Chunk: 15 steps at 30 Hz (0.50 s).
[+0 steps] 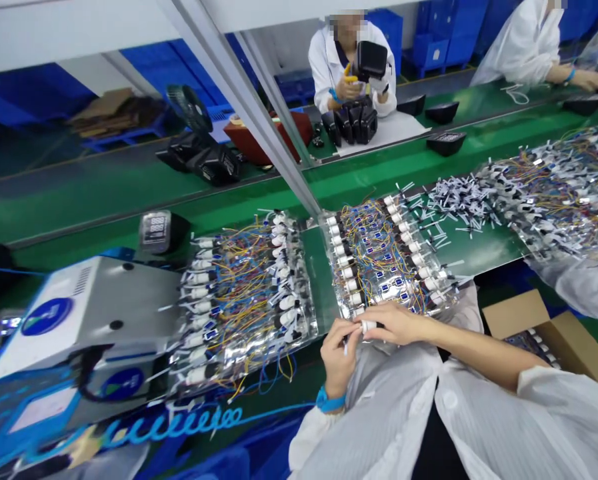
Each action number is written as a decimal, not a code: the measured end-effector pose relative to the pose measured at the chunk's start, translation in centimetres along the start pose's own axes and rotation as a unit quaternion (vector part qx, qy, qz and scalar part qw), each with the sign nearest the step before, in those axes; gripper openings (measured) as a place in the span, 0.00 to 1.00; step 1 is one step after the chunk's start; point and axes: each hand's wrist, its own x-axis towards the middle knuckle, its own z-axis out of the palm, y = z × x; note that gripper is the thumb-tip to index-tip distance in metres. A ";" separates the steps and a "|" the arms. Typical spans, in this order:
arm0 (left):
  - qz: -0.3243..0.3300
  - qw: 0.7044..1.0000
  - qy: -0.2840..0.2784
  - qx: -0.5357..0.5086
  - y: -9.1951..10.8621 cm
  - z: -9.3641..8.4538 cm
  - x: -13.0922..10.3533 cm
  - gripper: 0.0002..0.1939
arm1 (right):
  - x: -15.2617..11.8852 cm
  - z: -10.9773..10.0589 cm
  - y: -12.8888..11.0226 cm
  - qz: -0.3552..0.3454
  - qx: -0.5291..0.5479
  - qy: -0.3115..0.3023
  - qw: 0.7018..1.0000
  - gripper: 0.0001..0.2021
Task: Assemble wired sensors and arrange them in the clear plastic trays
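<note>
Close to my body, at the near edge of the bench, both hands meet around a small white cylindrical part point(368, 326). My left hand point(337, 353), with a blue wristband, is closed in a pinch at its left end, where a thin white strip sticks out. The fingers of my right hand point(396, 323) are closed over the other side of the part. Just beyond my hands lies a clear plastic tray point(343, 303) with two rows of similar white parts, thin coloured wires and small blue boards between them.
Left stands another wired batch point(243, 293), beside a grey-white machine point(123, 320) and coiled blue hose point(179, 423). White strips point(461, 200) are piled right, before more wired parts point(563, 187). A cardboard box point(583, 347) sits below. Across the bench, a person point(319, 73) handles black housings.
</note>
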 end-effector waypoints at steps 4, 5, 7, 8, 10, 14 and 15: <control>0.051 0.998 -0.035 0.024 0.1 -0.9 0.6 0.09 | 0.2 0.1 0.5 -0.011 0.005 -0.009 1.000 0.25; 0.063 0.997 -0.040 0.031 0.0 -1.0 0.6 0.08 | 0.2 0.2 0.5 -0.012 0.006 -0.013 1.000 0.25; 0.084 0.994 -0.050 0.044 -0.1 -1.3 0.7 0.08 | 0.4 0.4 0.6 -0.011 0.007 -0.025 1.000 0.25; 0.096 0.993 -0.056 0.049 -0.3 -1.4 0.8 0.08 | 0.5 0.5 0.7 -0.009 0.008 -0.032 0.999 0.25; 0.117 0.990 -0.060 0.052 -0.7 -1.6 1.0 0.06 | 0.8 0.5 0.9 -0.010 0.011 -0.044 0.999 0.23; 0.166 0.984 -0.053 0.028 -1.5 -2.1 1.5 0.05 | 1.2 0.4 0.9 -0.020 0.038 -0.047 0.998 0.21; 0.176 0.983 -0.051 0.028 -1.7 -2.3 1.6 0.05 | 1.3 0.4 0.7 -0.015 0.049 -0.046 0.998 0.20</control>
